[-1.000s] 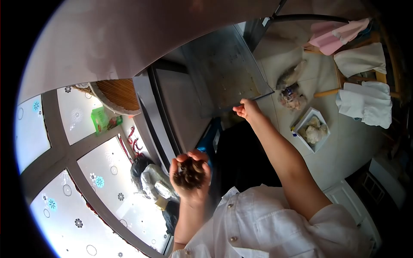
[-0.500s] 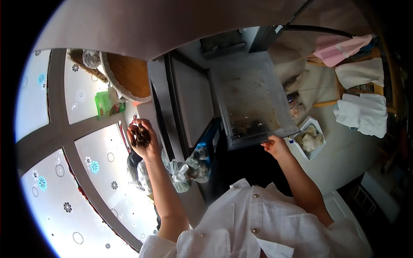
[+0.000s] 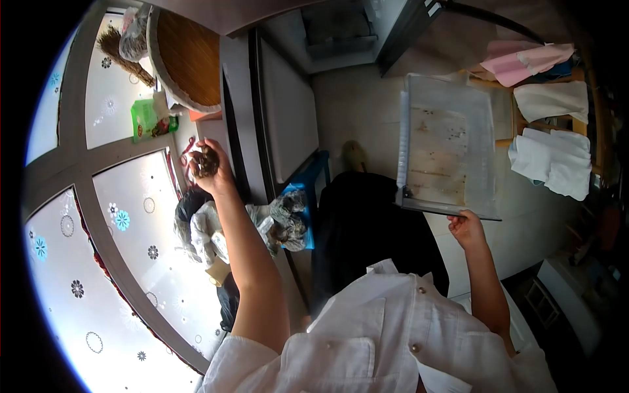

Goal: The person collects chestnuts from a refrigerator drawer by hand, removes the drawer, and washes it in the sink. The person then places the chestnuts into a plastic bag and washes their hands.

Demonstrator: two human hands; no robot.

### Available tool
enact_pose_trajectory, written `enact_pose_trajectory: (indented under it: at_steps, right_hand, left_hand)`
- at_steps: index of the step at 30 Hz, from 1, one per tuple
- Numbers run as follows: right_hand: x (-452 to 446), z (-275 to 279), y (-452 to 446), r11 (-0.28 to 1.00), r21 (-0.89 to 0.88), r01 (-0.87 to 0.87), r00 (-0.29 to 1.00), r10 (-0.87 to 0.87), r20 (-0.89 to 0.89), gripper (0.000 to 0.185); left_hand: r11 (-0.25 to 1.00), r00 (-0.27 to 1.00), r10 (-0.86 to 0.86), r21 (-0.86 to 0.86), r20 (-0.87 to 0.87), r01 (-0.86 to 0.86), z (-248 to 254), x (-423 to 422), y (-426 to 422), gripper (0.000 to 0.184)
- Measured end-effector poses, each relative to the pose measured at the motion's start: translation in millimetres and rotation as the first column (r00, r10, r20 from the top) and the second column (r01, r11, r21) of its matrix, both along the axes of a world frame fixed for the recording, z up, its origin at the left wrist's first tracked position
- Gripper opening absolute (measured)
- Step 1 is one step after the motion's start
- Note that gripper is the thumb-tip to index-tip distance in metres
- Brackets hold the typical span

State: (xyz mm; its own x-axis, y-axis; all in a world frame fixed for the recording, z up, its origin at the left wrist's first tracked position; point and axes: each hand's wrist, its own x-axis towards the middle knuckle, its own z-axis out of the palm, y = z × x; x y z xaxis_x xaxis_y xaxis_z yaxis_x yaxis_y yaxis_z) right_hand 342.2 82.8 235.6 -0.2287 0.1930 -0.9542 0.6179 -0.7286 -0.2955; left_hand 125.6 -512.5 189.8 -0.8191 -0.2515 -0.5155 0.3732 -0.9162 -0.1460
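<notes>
My left hand point(image 3: 220, 171), at the left by the window, is closed around a handful of dark brown lumps point(image 3: 204, 162) whose kind I cannot make out. Low on the right, my right hand point(image 3: 466, 230) grips the front edge of a clear plastic fridge drawer point(image 3: 481, 147). The drawer is out over the floor and tilted. Dark specks and brownish stains lie on its bottom, with a small dark bit in its near left corner.
An open fridge compartment point(image 3: 337, 33) is at the top, beside a pale door panel point(image 3: 285, 108). Plastic bags point(image 3: 288, 219) sit near my left forearm. A round wooden board point(image 3: 187, 59), a green packet point(image 3: 147, 119) and a straw brush point(image 3: 121, 52) line the windowsill. White cloths point(image 3: 553, 160) hang at right.
My right hand has swung the drawer to the right, and the dark heap of crumbs in it shows far less. My left hand has moved slightly up and left, still holding the lumps.
</notes>
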Motion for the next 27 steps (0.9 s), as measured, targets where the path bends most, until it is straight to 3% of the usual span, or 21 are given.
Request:
enact_pose_trajectory:
  at_steps: [7, 11, 15, 19, 21, 23, 27]
  right_hand:
    - [33, 23, 37, 0.99, 0.106, 0.093, 0.993, -0.1, 0.061, 0.008]
    - [51, 32, 50, 0.979, 0.134, 0.155, 0.983, -0.166, 0.073, 0.006]
    - [77, 30, 67, 0.967, 0.133, 0.218, 0.971, -0.228, 0.071, 0.005]
    - [97, 39, 69, 0.958, 0.112, 0.266, 0.961, -0.272, 0.049, 0.006]
    - [106, 43, 68, 0.956, 0.123, 0.267, 0.962, -0.271, 0.022, 0.008]
    - [115, 46, 66, 0.951, 0.128, 0.282, 0.959, -0.285, 0.006, 0.01]
    - [133, 48, 67, 0.938, 0.114, 0.327, 0.944, -0.329, 0.007, 0.011]
  left_hand:
    - [0.995, 0.988, -0.015, 0.091, -0.152, 0.029, 17, 2, 28, 0.025]
    - [1.0, 0.988, -0.025, -0.017, -0.149, 0.023, 7, 7, 50, 0.031]
    - [1.0, 0.981, -0.024, -0.01, -0.193, 0.022, 4, 6, 107, 0.032]
    - [0.979, 0.965, -0.02, 0.19, -0.261, 0.071, 22, -2, 190, 0.034]
    - [0.978, 0.978, 0.006, 0.206, -0.208, 0.038, 13, -19, 219, 0.033]
    - [0.955, 0.959, -0.079, 0.255, -0.272, 0.15, 21, -31, 250, 0.032]
    - [0.946, 0.948, -0.252, 0.159, -0.192, 0.283, 20, -62, 296, 0.038]
